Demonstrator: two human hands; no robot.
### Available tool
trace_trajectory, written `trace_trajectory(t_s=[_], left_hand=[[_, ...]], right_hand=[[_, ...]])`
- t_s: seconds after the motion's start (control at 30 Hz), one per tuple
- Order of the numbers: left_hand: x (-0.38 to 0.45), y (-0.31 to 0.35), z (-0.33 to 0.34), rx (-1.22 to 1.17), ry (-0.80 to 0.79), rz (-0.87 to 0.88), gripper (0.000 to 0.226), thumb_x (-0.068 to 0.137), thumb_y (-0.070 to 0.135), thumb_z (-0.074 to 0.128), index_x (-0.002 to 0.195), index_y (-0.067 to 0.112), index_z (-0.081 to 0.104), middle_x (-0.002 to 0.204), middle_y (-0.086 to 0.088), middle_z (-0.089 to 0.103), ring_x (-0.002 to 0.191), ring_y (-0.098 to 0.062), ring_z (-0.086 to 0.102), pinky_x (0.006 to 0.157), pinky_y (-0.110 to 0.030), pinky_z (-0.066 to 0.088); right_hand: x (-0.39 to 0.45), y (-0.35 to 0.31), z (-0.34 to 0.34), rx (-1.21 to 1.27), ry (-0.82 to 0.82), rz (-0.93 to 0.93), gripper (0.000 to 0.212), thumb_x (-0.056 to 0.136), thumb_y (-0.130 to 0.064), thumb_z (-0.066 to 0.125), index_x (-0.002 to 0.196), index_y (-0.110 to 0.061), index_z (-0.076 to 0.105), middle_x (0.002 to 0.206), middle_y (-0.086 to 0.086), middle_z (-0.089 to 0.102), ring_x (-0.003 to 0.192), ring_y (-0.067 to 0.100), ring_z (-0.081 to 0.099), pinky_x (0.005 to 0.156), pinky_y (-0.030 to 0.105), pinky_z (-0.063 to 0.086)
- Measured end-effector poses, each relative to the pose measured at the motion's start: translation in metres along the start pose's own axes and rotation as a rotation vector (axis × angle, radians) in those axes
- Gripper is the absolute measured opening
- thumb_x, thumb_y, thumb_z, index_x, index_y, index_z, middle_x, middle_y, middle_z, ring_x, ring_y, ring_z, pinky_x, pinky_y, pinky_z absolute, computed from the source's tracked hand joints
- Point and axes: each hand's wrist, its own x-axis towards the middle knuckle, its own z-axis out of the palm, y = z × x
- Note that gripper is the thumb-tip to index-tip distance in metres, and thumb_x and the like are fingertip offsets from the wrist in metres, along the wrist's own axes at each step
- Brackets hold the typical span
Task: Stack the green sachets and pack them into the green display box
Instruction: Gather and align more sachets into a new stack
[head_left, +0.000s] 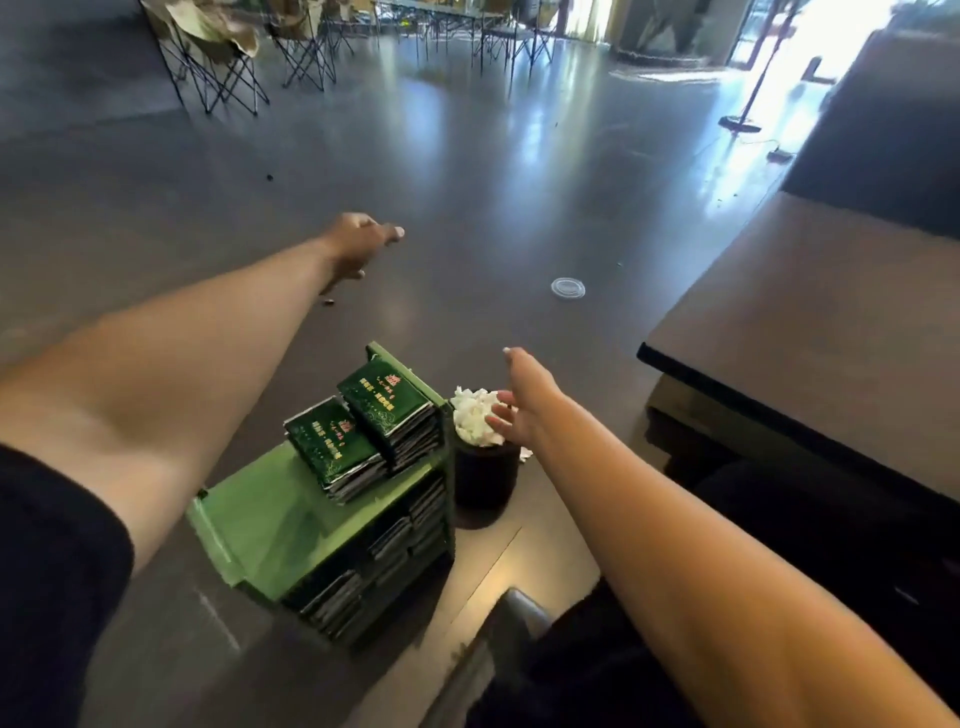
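The green sachets look light, thin and glossy, likely slippery in a pile, so a stack is best pinched across its long edges. They are dark green with gold print, two stacks sitting atop the green display box on the desk. Left hand and right hand reach forward, fingers loose, holding nothing.

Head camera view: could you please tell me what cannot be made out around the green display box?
- Sachet print: too small to read.
- Green display box interior: hidden by stacked sachets.
- Left hand fingers: motion-blurred.
- Black cup rim: partly covered by white tissue and right hand.
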Motion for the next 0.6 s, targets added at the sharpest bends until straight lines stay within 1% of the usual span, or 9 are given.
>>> trace_trajectory(t_s=[0.07,0.13,0.17,0.23,0.37,0.43,0.53,0.57,0.6], left_hand=[[-0.001,0.051,0.021,-0.010,-0.033,0.098,0.018,0.100,0.040,0.063,0.093,0.023,0.057,0.089,0.001,0.055,0.078,-0.014,0.052,0.078,-0.031,0.046],[-0.006,0.107,0.052,0.000,-0.093,0.186,0.016,0.101,0.037,0.061,0.101,0.021,0.061,0.095,-0.001,0.058,0.080,-0.013,0.056,0.075,-0.029,0.049],[-0.009,0.131,0.068,0.003,-0.123,0.220,0.018,0.101,0.036,0.061,0.106,0.019,0.062,0.101,-0.002,0.060,0.084,-0.015,0.059,0.076,-0.030,0.051],[-0.014,0.166,0.096,-0.003,-0.179,0.256,0.022,0.101,0.036,0.060,0.111,0.017,0.064,0.108,-0.004,0.061,0.091,-0.018,0.061,0.077,-0.031,0.052],[-0.042,0.248,0.189,-0.005,-0.324,0.343,0.019,0.102,0.034,0.060,0.108,0.016,0.064,0.107,-0.004,0.059,0.090,-0.020,0.060,0.075,-0.030,0.049],[-0.059,0.284,0.240,0.020,-0.394,0.384,0.020,0.103,0.034,0.060,0.108,0.015,0.064,0.108,-0.006,0.060,0.091,-0.021,0.060,0.074,-0.030,0.048],[-0.092,0.328,0.323,0.056,-0.500,0.433,0.020,0.106,0.032,0.056,0.112,0.014,0.062,0.111,-0.009,0.058,0.088,-0.020,0.059,0.071,-0.027,0.048],[-0.104,0.340,0.349,0.081,-0.541,0.463,0.020,0.107,0.032,0.054,0.114,0.014,0.061,0.112,-0.010,0.057,0.086,-0.019,0.058,0.070,-0.026,0.048],[-0.115,0.351,0.378,0.088,-0.584,0.489,0.023,0.107,0.033,0.054,0.115,0.013,0.061,0.113,-0.011,0.058,0.087,-0.018,0.058,0.070,-0.026,0.048]], right_hand=[[-0.007,-0.041,-0.014,0.015,-0.017,-0.091,0.039,0.101,-0.037,0.052,0.134,-0.017,0.048,0.108,0.007,0.047,0.075,0.018,0.043,0.063,0.030,0.044],[-0.015,-0.082,-0.037,0.051,-0.040,-0.176,0.029,0.100,-0.035,0.055,0.122,-0.016,0.053,0.095,0.007,0.043,0.070,0.017,0.039,0.058,0.030,0.039],[-0.022,-0.100,-0.051,0.070,-0.028,-0.210,0.024,0.099,-0.033,0.056,0.117,-0.016,0.054,0.092,0.007,0.043,0.068,0.018,0.039,0.057,0.029,0.039],[-0.031,-0.125,-0.075,0.086,-0.016,-0.255,0.025,0.099,-0.029,0.057,0.118,-0.013,0.057,0.095,0.008,0.042,0.065,0.017,0.039,0.054,0.028,0.038],[-0.052,-0.159,-0.171,0.122,0.071,-0.330,0.037,0.099,-0.025,0.053,0.135,-0.013,0.052,0.098,0.008,0.046,0.068,0.018,0.042,0.057,0.028,0.041],[-0.065,-0.170,-0.224,0.148,0.134,-0.349,0.030,0.100,-0.026,0.051,0.127,-0.014,0.056,0.096,0.008,0.046,0.073,0.018,0.043,0.066,0.028,0.044],[-0.087,-0.173,-0.311,0.203,0.268,-0.352,0.020,0.101,-0.027,0.052,0.114,-0.013,0.056,0.102,0.008,0.047,0.089,0.014,0.048,0.082,0.031,0.048],[-0.095,-0.171,-0.341,0.222,0.315,-0.350,0.018,0.100,-0.027,0.053,0.110,-0.012,0.055,0.100,0.007,0.048,0.089,0.012,0.050,0.082,0.031,0.050],[-0.104,-0.170,-0.371,0.227,0.364,-0.354,0.014,0.099,-0.026,0.054,0.104,-0.013,0.055,0.097,0.006,0.048,0.084,0.012,0.049,0.076,0.029,0.050]])
